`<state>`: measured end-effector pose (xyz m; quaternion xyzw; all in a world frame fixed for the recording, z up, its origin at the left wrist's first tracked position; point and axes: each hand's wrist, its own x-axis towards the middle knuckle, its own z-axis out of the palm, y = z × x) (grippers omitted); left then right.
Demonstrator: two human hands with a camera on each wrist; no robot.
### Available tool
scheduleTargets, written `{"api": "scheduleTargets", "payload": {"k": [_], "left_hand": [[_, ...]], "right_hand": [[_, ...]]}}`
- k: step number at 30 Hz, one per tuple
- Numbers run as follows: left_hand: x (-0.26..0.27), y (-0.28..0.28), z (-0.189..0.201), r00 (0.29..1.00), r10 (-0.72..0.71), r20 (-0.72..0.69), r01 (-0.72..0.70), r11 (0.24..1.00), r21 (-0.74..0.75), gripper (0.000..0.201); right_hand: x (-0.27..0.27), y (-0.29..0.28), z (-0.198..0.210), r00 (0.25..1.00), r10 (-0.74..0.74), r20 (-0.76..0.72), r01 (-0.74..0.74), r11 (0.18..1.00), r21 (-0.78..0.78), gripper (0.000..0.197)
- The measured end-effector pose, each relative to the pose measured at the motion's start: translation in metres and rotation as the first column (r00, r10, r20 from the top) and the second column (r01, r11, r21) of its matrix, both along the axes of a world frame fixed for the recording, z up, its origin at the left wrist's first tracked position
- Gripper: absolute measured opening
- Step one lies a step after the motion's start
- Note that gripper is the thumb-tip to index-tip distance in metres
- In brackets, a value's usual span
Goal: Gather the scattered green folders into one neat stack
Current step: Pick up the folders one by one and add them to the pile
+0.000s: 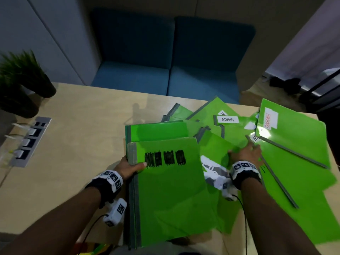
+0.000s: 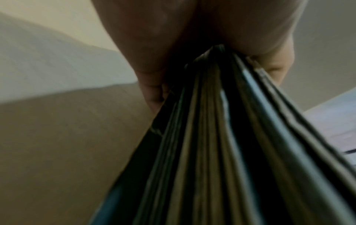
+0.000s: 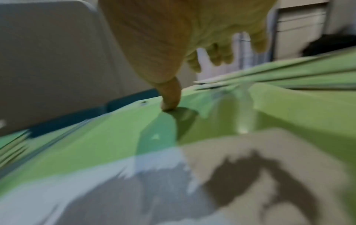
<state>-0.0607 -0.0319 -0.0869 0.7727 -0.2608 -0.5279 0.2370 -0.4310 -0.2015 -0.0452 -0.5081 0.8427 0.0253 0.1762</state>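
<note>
A stack of green folders (image 1: 171, 192) with grey spines lies on the wooden table (image 1: 77, 137); black scribbles mark its top cover. My left hand (image 1: 133, 165) grips the stack at its spine edge, thumb on top. In the left wrist view the layered spines (image 2: 212, 144) run between my thumb (image 2: 275, 71) and fingers (image 2: 152, 94). More green folders (image 1: 287, 162) lie fanned out to the right, among them ones labelled ADMIN (image 1: 228, 119) and DOCUMENT (image 1: 270, 118). My right hand (image 1: 246, 153) rests on this loose pile. Its thumb (image 3: 170, 103) presses a green cover (image 3: 115, 137), and the other fingers (image 3: 217, 56) hang loosely above, holding nothing.
A potted plant (image 1: 24, 83) stands at the table's far left corner. A socket panel (image 1: 27, 142) with plugs is set into the left side. A blue sofa (image 1: 165, 70) sits beyond the far edge. Loose folders overhang the right edge.
</note>
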Motion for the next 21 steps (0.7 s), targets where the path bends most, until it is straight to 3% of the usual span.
{"api": "scheduleTargets", "payload": {"k": [2,5,7,9,11,15,16,18,19,21], "left_hand": [[0.001,-0.001,0.001,1.000,0.009,-0.002,-0.009,1.000,-0.017,0.124],[0.002,0.000,0.004,0.995,0.068,-0.074,-0.074,0.994,-0.078,0.127],[0.003,0.003,0.001,0.984,0.119,-0.130,-0.133,0.985,-0.111,0.129],[0.003,0.003,-0.001,0.968,0.176,-0.181,-0.201,0.970,-0.134,0.131],[0.000,0.004,0.003,0.957,0.204,-0.208,-0.240,0.956,-0.167,0.122],[-0.001,0.009,0.008,0.946,0.233,-0.226,-0.282,0.934,-0.220,0.101],[0.002,0.011,0.007,0.941,0.241,-0.237,-0.296,0.927,-0.230,0.100],[0.008,0.014,0.010,0.932,0.262,-0.250,-0.322,0.916,-0.239,0.096],[0.011,0.015,0.012,0.927,0.273,-0.255,-0.335,0.910,-0.245,0.093],[0.020,0.017,0.017,0.919,0.294,-0.261,-0.360,0.897,-0.258,0.087]], "right_hand": [[-0.023,0.011,-0.004,0.957,-0.278,0.084,0.272,0.960,0.071,0.105],[-0.059,0.016,-0.047,0.890,-0.382,0.249,0.342,0.921,0.189,0.116],[-0.065,0.024,-0.043,0.835,-0.420,0.354,0.374,0.907,0.193,0.103],[-0.053,0.033,-0.014,0.748,-0.465,0.474,0.430,0.883,0.187,0.072],[-0.056,0.034,-0.009,0.635,-0.487,0.600,0.458,0.863,0.215,0.068],[-0.051,0.045,-0.007,0.569,-0.491,0.660,0.426,0.862,0.274,0.056],[-0.045,0.048,-0.005,0.573,-0.484,0.661,0.426,0.865,0.264,0.051],[-0.029,0.048,0.007,0.651,-0.440,0.619,0.434,0.884,0.172,0.049],[-0.021,0.044,0.014,0.695,-0.400,0.598,0.431,0.897,0.099,0.052],[-0.005,0.032,0.035,0.712,-0.326,0.622,0.449,0.892,-0.047,0.062]]}}
